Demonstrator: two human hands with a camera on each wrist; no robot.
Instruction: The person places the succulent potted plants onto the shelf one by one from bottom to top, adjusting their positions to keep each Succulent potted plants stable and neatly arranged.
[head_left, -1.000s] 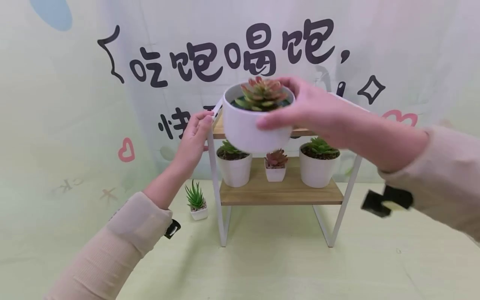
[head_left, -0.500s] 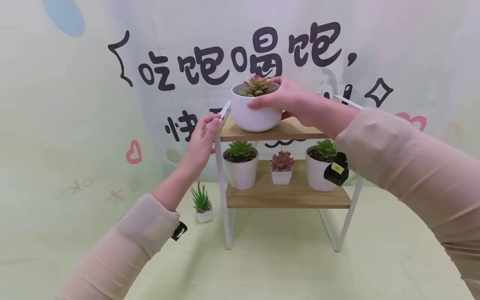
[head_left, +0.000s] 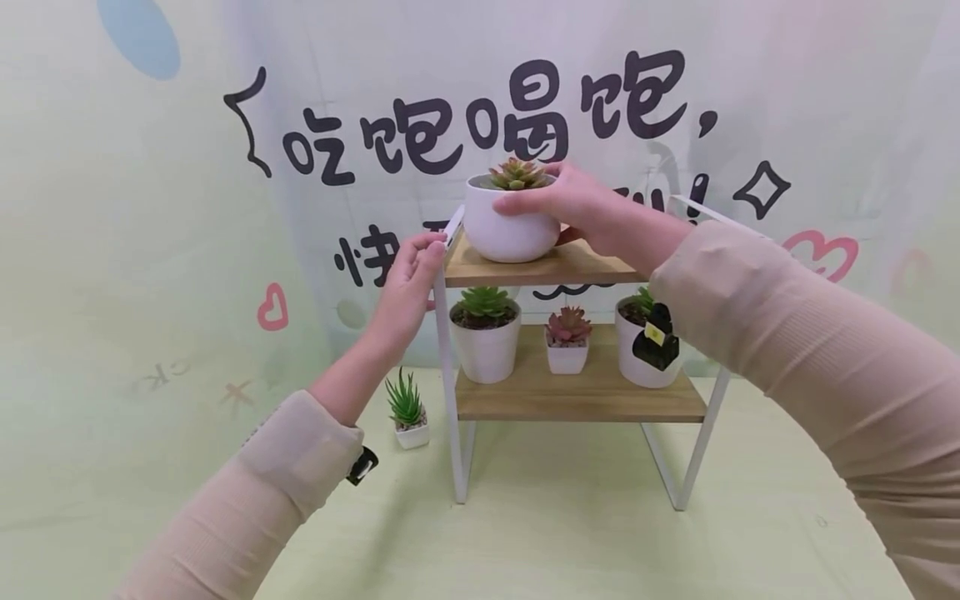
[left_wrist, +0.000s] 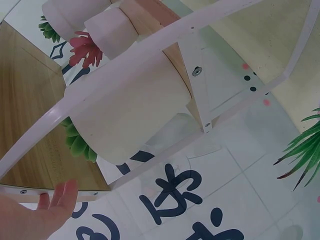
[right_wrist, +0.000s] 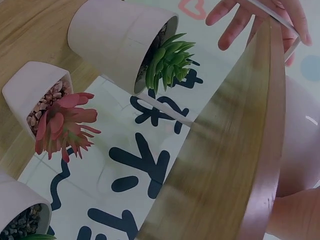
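Note:
My right hand (head_left: 573, 204) grips a round white pot (head_left: 510, 221) with a red-tipped green succulent (head_left: 517, 173), thumb on the front and fingers behind. The pot rests at the left end of the top board (head_left: 540, 267) of a two-tier wooden shelf. My left hand (head_left: 408, 279) holds the shelf's white frame (head_left: 442, 325) at the upper left; its fingers (left_wrist: 65, 200) lie over the rail in the left wrist view. In the right wrist view, the left hand (right_wrist: 240, 20) shows around the frame, and the round pot is partly hidden behind the top board.
On the lower board (head_left: 585, 396) stand a white potted green succulent (head_left: 483, 346), a small square pot with a red succulent (head_left: 567, 342) and another white pot (head_left: 626, 354), partly hidden by the right wrist camera. A spiky potted plant (head_left: 408, 408) stands left of the shelf. Behind hangs a lettered cloth (head_left: 360, 50).
My right hand has carried the round pot away from me and down onto the top board, then stayed there. The left hand keeps its place on the frame. The head view has shifted slightly.

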